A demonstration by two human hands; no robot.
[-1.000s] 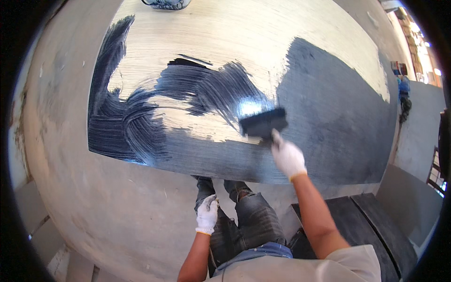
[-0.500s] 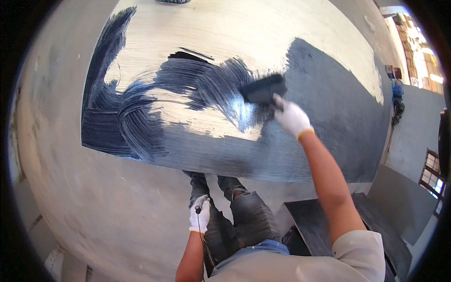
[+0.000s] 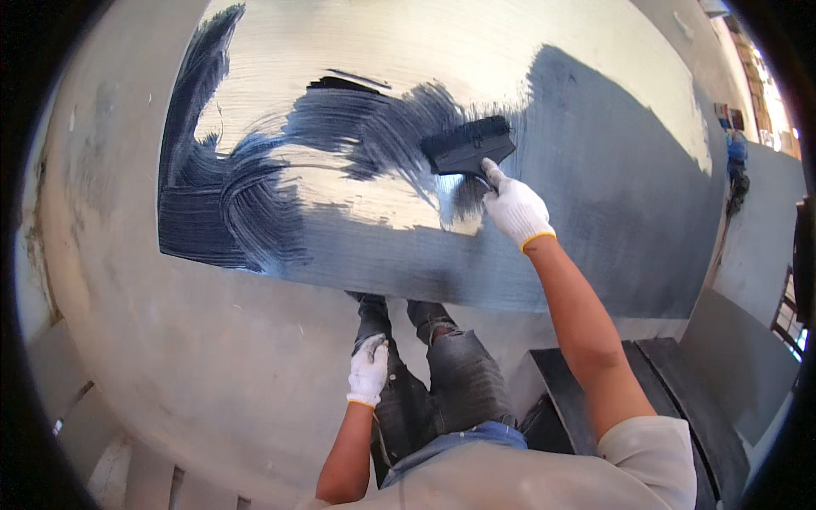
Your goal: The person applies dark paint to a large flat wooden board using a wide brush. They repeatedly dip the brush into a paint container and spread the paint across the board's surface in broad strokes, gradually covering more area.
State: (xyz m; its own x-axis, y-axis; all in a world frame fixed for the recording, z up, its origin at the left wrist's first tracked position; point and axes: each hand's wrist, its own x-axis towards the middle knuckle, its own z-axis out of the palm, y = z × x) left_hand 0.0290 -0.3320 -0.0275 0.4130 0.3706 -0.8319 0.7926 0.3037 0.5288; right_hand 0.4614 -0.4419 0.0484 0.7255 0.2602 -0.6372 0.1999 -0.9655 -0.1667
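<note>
My right hand (image 3: 515,204), in a white knit glove with a yellow cuff, is closed around the handle of a wide black brush (image 3: 469,151). One finger lies along the brush's back. Its bristle edge meets a large pale board (image 3: 348,200), where streaky blue-black paint (image 3: 336,119) borders smoother grey coating (image 3: 625,195). My left hand (image 3: 368,371), also gloved and with dark smudges, hangs beside my leg with its fingers curled. Whatever it holds, if anything, is hidden.
Bare grey floor (image 3: 127,323) surrounds the board on the left and near sides. Dark panels (image 3: 650,382) lie at my lower right, close to my legs. Beyond the board's right end sit small blue and dark items (image 3: 736,157).
The brush has shifted slightly left and up in view, and my right hand has come left. A small dark piece on a cord, seen earlier over my left hand, no longer shows there.
</note>
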